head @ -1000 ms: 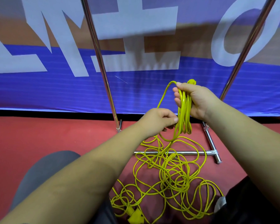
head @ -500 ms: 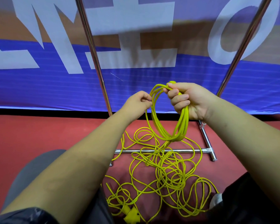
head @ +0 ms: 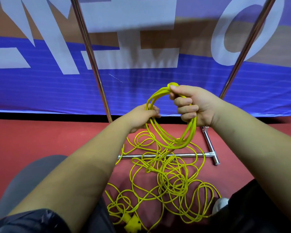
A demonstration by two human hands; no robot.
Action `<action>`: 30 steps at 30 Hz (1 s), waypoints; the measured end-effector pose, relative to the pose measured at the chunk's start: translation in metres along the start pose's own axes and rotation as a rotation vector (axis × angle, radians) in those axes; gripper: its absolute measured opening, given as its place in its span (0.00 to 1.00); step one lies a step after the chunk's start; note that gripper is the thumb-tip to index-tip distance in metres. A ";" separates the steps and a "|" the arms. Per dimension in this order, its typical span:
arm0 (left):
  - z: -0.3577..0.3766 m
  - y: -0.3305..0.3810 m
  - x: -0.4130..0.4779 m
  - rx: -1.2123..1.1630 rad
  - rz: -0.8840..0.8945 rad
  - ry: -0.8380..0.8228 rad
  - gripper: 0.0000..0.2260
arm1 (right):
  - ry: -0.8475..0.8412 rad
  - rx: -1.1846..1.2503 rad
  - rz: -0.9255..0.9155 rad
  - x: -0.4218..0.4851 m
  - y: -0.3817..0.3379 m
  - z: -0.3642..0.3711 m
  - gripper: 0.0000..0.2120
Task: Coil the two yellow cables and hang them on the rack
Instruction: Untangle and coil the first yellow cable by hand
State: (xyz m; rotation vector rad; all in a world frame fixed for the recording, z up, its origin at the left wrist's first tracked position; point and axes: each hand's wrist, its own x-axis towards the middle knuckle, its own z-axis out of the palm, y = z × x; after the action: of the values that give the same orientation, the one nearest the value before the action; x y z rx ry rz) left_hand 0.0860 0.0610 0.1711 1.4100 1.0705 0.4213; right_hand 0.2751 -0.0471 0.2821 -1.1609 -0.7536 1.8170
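My right hand point(head: 194, 106) is closed around the top of a small coil of yellow cable point(head: 168, 140), several loops hanging below the fist, with a yellow plug end sticking out above the thumb. My left hand point(head: 141, 118) pinches one strand of the same cable at the coil's left side. The remaining yellow cable lies in a loose tangle point(head: 168, 182) on the red floor, draped over the rack's base bar. A yellow connector point(head: 132, 224) lies at the bottom edge. The chrome rack point(head: 92, 64) stands in front of me, only its uprights and base visible.
The rack's right upright point(head: 245, 47) leans up to the right; its base bar point(head: 183, 155) and T-foot point(head: 212, 152) rest on the red floor. A blue and white banner point(head: 40, 84) hangs behind. My knees fill the lower corners, a shoe point(head: 221, 204) at the right.
My left hand rose from below the coil to its left side, bringing up another loop of cable. The coil in my right hand has opened out into a rounder ring.
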 end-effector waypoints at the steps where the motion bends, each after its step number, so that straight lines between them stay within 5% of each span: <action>1: 0.002 0.001 0.000 -0.034 0.004 0.001 0.03 | 0.021 -0.007 -0.006 0.000 0.000 -0.002 0.12; 17: -0.002 0.007 -0.003 0.214 0.223 0.246 0.12 | 0.127 -0.081 0.018 -0.005 -0.002 -0.005 0.18; 24: -0.010 -0.001 -0.009 0.064 0.179 0.171 0.19 | 0.161 -0.070 -0.040 -0.010 -0.004 0.000 0.16; 30: -0.009 -0.018 -0.015 -0.164 -0.086 -0.023 0.41 | 0.260 -0.025 -0.123 -0.012 -0.007 -0.002 0.15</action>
State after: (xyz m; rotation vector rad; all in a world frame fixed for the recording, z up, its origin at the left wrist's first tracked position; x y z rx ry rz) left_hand 0.0646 0.0510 0.1612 1.2169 1.0497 0.4198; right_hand 0.2818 -0.0543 0.2918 -1.3073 -0.6812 1.5227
